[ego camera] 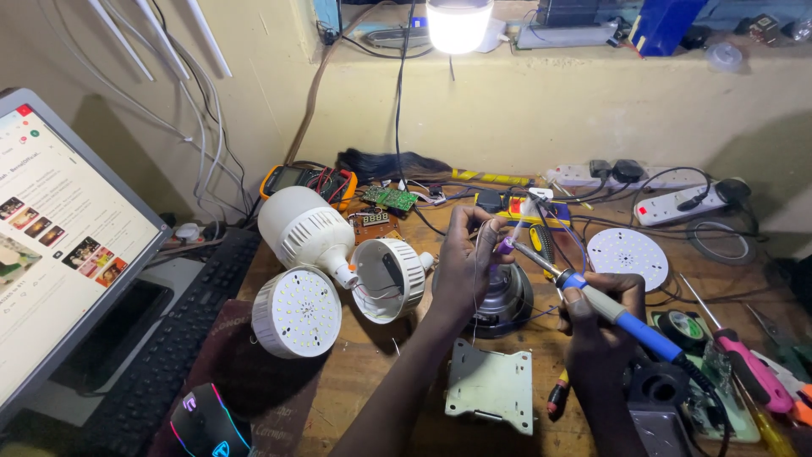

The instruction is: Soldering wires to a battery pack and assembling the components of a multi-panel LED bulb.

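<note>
Closest to me, at the bench's near edge, a black computer mouse [210, 425] with coloured lights sits by the keyboard [182, 326], and a bare metal mounting plate [490, 385] lies flat on the wooden bench [372, 372]. Just above it my right hand [602, 326] is closed in a fist round the blue grip of the soldering iron [592, 296], whose shaft slants up and left to the tip. My left hand [465, 258] has thumb and fingers pinched together on a thin strand of solder wire [476, 279], holding it right at the iron's tip; beneath that joint sits a dark round metal housing [505, 300]. To the left lie a white LED bulb body [304, 228], its opened shell [387, 278] and a round LED disc [298, 311]. To the right are a pink-handled screwdriver [753, 368] and a flat white LED plate [628, 254]. Farther back lie small green circuit boards [391, 200], an orange multimeter [306, 180] and white power strips [681, 203]. On the shelf behind, a lit lamp [458, 24] glows.
</note>
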